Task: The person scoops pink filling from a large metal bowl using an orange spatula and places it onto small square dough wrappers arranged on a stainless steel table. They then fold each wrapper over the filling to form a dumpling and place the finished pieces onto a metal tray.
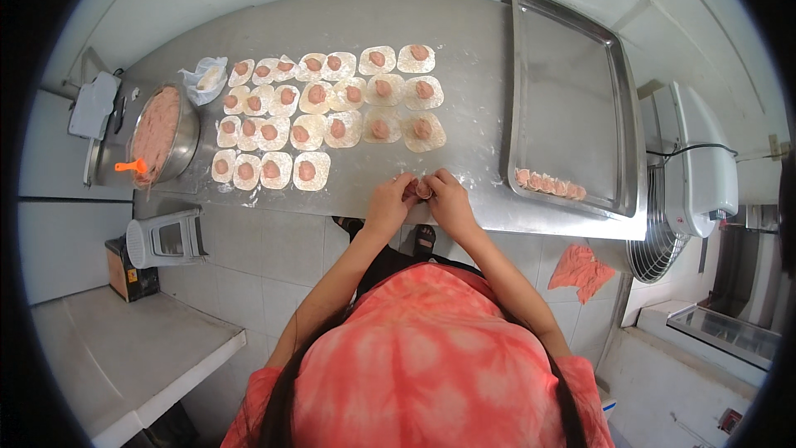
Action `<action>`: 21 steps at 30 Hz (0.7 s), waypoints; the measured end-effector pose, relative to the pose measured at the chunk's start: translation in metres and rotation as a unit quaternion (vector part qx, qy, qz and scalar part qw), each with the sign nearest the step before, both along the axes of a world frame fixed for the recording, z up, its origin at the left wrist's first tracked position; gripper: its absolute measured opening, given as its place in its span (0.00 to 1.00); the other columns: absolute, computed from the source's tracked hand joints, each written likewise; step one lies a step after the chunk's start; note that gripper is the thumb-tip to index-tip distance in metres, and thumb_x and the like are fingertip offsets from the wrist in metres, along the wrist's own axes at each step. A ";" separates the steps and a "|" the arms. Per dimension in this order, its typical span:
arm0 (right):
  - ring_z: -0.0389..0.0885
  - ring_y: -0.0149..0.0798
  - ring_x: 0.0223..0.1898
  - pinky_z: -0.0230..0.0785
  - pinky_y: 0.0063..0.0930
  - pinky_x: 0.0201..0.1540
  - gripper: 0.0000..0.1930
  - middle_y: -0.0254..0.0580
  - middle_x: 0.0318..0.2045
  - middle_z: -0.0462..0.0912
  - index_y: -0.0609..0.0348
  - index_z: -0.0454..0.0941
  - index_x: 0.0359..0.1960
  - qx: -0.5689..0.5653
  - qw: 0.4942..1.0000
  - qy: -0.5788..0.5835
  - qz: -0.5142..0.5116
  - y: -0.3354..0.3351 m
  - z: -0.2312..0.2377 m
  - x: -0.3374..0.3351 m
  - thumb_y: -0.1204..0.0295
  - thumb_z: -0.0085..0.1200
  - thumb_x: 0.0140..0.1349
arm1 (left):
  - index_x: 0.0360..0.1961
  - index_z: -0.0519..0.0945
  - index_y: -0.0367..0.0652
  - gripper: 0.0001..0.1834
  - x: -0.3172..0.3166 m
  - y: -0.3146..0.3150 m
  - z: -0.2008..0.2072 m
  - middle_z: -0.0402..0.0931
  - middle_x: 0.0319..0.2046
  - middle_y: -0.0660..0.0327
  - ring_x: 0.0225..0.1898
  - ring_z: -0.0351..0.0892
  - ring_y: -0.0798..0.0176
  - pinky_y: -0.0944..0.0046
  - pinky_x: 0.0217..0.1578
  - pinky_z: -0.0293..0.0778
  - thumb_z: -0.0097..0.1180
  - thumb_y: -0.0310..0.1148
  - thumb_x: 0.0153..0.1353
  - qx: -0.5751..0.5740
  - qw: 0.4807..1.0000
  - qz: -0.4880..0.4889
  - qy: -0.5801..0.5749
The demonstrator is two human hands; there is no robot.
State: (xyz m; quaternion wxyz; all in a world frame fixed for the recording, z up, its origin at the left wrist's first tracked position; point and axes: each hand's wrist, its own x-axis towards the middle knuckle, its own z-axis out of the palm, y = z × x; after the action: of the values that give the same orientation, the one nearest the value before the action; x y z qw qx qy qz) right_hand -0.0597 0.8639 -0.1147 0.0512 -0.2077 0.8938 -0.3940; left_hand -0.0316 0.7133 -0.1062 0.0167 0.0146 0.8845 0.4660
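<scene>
At the table's front edge, my left hand (390, 202) and my right hand (446, 199) come together, fingers closed around one small dumpling (423, 189). Its wrapper is gathered up around pink filling; my fingertips hide part of it. Just beyond, to the left, several rows of floured wrappers (317, 99) lie flat on the steel, each with a lump of pink minced filling (338, 128). On my right a large metal tray (572, 91) holds a short row of shaped dumplings (549, 184) in its near left corner.
A steel bowl (189, 137) of pink filling stands at the left with an orange-handled tool (131, 166) in it. Beside it is a white plastic bag (206, 79). A stool (166, 238) stands on the floor at left. A fan (655, 228) and a reddish cloth (582, 272) are at right.
</scene>
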 end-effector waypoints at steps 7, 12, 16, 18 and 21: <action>0.77 0.50 0.36 0.71 0.37 0.38 0.18 0.47 0.34 0.75 0.61 0.75 0.41 -0.020 1.000 0.014 -0.012 -0.001 0.002 0.000 0.85 0.53 0.44 | 0.39 0.73 0.37 0.16 0.003 0.003 -0.007 0.75 0.34 0.52 0.37 0.77 0.50 0.57 0.38 0.73 0.57 0.19 0.46 0.009 0.999 0.017 0.038; 0.78 0.48 0.35 0.72 0.35 0.38 0.17 0.47 0.34 0.75 0.63 0.75 0.40 -0.050 0.998 0.020 -0.009 0.000 0.004 -0.001 0.86 0.51 0.45 | 0.38 0.73 0.37 0.15 0.004 0.001 -0.009 0.74 0.36 0.51 0.38 0.76 0.49 0.56 0.38 0.72 0.57 0.19 0.46 0.024 0.999 0.013 0.021; 0.78 0.47 0.36 0.72 0.34 0.38 0.17 0.46 0.34 0.75 0.63 0.75 0.39 -0.043 0.999 0.028 0.012 0.002 0.000 -0.002 0.87 0.49 0.44 | 0.37 0.73 0.37 0.14 0.002 0.004 -0.011 0.75 0.34 0.51 0.37 0.77 0.49 0.57 0.37 0.72 0.58 0.20 0.46 0.020 1.000 0.011 0.012; 0.78 0.47 0.36 0.72 0.33 0.38 0.17 0.46 0.34 0.75 0.63 0.75 0.38 -0.046 0.998 0.037 0.021 0.001 0.005 -0.003 0.88 0.49 0.44 | 0.36 0.73 0.37 0.14 0.001 0.002 -0.010 0.76 0.32 0.52 0.37 0.77 0.49 0.57 0.37 0.73 0.58 0.20 0.46 0.017 1.000 0.010 0.008; 0.78 0.46 0.35 0.72 0.32 0.37 0.17 0.45 0.33 0.75 0.63 0.76 0.38 -0.041 0.998 0.035 0.023 0.004 0.009 -0.004 0.88 0.49 0.44 | 0.35 0.72 0.37 0.13 0.000 0.002 -0.007 0.77 0.31 0.52 0.36 0.78 0.50 0.57 0.36 0.73 0.58 0.20 0.46 0.028 1.000 0.009 -0.012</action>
State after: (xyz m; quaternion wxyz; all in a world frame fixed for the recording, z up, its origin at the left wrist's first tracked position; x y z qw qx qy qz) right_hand -0.0634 0.8681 -0.1060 0.0207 -0.2434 0.8733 -0.4216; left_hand -0.0317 0.7155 -0.1133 0.0226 0.0018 0.8711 0.4905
